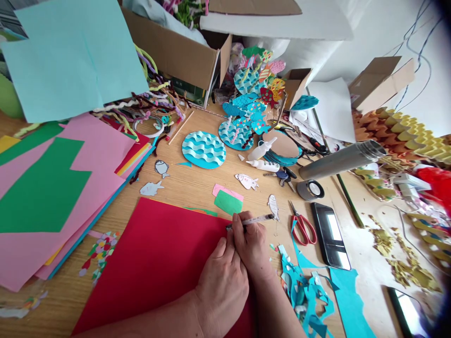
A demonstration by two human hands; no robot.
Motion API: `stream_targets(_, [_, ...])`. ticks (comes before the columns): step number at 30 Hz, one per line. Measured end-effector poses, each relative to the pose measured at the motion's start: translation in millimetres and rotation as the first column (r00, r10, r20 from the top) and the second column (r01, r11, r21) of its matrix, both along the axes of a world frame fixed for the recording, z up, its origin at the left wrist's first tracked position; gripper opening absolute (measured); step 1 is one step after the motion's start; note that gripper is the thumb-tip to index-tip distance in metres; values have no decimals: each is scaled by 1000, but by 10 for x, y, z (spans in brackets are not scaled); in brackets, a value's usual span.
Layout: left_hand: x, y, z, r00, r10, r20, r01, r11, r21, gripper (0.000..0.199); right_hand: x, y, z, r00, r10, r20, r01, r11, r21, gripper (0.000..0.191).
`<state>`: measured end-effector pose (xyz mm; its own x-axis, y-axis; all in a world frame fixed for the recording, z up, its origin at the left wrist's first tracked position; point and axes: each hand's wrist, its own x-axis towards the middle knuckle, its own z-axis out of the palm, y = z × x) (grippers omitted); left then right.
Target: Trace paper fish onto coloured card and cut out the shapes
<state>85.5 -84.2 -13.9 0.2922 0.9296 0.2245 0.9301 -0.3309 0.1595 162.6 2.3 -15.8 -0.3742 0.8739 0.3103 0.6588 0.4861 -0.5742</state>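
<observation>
A large red sheet of paper (158, 249) lies on the wooden table under both hands. My right hand (252, 237) is closed round a white pen (259, 219), its tip pointing down-left to the sheet's upper right edge. My left hand (223, 277) rests on the red paper, its fingers together and pressed down by the pen tip, against my right hand. What lies under its fingertips is mostly hidden. Just beyond the hands are green and pink paper pieces (228, 202). Cut-out paper fish (246, 181) lie around them.
Red-handled scissors (303, 227) and a phone (330, 234) lie right of my hands, above blue paper scraps (306, 291). Behind stand glue bottles (263, 165), a wavy blue oval (203, 149) and a metal flask (341, 159). Coloured paper sheets (95, 188) are stacked left.
</observation>
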Motion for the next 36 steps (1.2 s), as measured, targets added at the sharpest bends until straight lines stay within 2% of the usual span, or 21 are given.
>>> stream_targets(13, [7,-14,9,1000,-8,-15,8,1000,-29,41,-11,-7,4,1000,-17,-5,17,1000,0,28])
stream_targets(24, [5,-3,2,1000,10,4,-10,1000,5,38,-16,-1,16,999,7,-43,-8,1000,-27,28])
stream_targets(36, [9,-16,-6,1000,-4,-14,4,1000,-17,39,-10,0,17,1000,22,-17,-22,1000,-13,27])
